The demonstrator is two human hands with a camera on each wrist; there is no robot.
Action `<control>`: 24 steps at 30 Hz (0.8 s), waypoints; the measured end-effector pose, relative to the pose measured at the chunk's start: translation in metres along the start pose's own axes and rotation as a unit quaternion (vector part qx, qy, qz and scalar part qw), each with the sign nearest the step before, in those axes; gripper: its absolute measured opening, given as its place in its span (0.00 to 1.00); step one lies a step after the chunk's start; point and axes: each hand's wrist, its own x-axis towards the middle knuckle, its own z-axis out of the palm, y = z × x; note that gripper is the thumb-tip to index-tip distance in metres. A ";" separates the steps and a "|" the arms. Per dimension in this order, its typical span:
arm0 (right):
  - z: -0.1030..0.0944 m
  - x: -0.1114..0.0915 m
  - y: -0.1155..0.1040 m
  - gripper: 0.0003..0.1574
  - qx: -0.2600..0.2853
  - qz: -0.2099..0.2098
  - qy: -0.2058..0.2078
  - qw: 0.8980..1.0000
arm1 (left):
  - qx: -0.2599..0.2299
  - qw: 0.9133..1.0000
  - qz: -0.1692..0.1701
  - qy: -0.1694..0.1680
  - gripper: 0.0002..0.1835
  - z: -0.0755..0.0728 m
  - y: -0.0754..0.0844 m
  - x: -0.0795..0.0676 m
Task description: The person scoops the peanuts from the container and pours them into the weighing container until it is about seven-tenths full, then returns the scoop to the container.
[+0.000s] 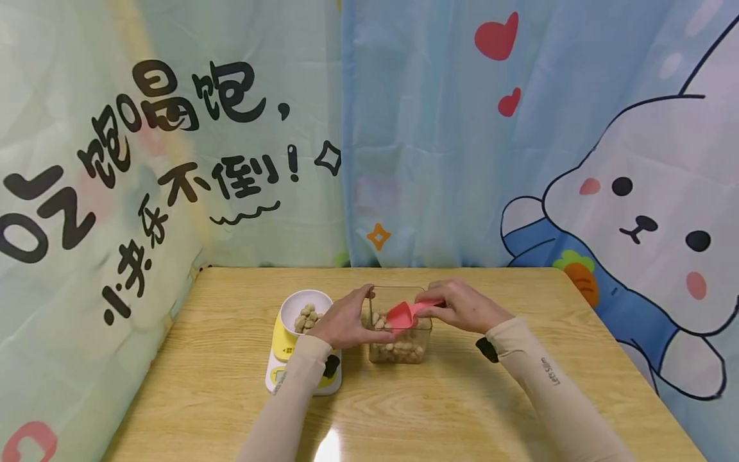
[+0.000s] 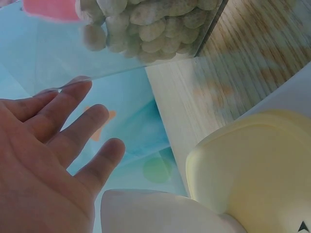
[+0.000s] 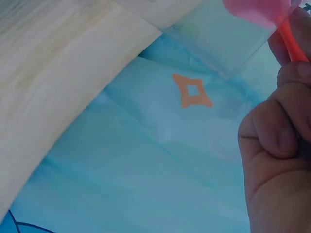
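A clear rectangular container [image 1: 398,353] partly filled with beige, rounded nut-like pieces [image 2: 150,29] stands mid-table. My left hand [image 1: 346,319] holds its left side, thumb along the front and fingers at the back; in the left wrist view fingertips touch its edge, while the other fingers are spread. My right hand [image 1: 462,305] grips the handle of a pink scoop [image 1: 399,316] from the right. The scoop's head is inside the container, tilted over the pieces. In the right wrist view, curled fingers [image 3: 274,128] wrap the red-pink handle.
Left of the container is a yellow-and-white kitchen scale [image 1: 283,343], partly covered by my left forearm. On it sits a white bowl [image 1: 291,301] holding similar beige pieces. The wooden table [image 1: 439,410] ends at a printed curtain [image 1: 416,192] behind and at both sides.
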 end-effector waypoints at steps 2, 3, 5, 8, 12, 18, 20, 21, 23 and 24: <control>0.001 -0.002 0.002 0.09 0.011 0.017 -0.001 1.000 | 0.001 1.000 -0.002 0.000 0.62 -0.001 0.000 -0.001; 0.002 -0.003 0.003 0.09 0.020 0.028 -0.003 0.999 | 0.001 1.000 -0.003 0.000 0.62 -0.002 0.000 -0.001; 0.003 -0.006 0.005 0.09 0.036 0.050 -0.002 0.998 | -0.001 1.000 -0.004 -0.003 0.63 -0.003 -0.001 -0.001; 0.005 -0.009 0.007 0.10 0.053 0.072 0.005 0.996 | -0.002 1.000 -0.004 -0.004 0.62 -0.003 -0.002 -0.001; 0.006 -0.006 0.006 0.11 0.042 0.068 0.007 0.997 | -0.002 1.000 -0.005 -0.001 0.61 -0.002 -0.002 -0.002; -0.001 0.002 -0.001 0.11 0.013 0.039 -0.014 0.999 | -0.002 1.000 0.001 -0.001 0.62 0.000 -0.001 0.001; -0.002 0.003 -0.003 0.12 0.015 0.040 -0.020 0.999 | -0.001 1.000 0.002 -0.002 0.61 0.000 -0.002 0.002; -0.001 0.003 -0.004 0.12 0.018 0.042 -0.019 0.999 | -0.001 1.000 0.002 -0.001 0.61 0.000 -0.002 0.002; 0.001 0.001 -0.004 0.12 0.024 0.050 -0.010 0.998 | -0.002 1.000 0.000 -0.001 0.61 0.000 -0.002 0.001; 0.003 0.000 -0.003 0.12 0.027 0.054 -0.002 0.998 | -0.003 1.000 0.000 -0.001 0.61 0.000 -0.002 0.001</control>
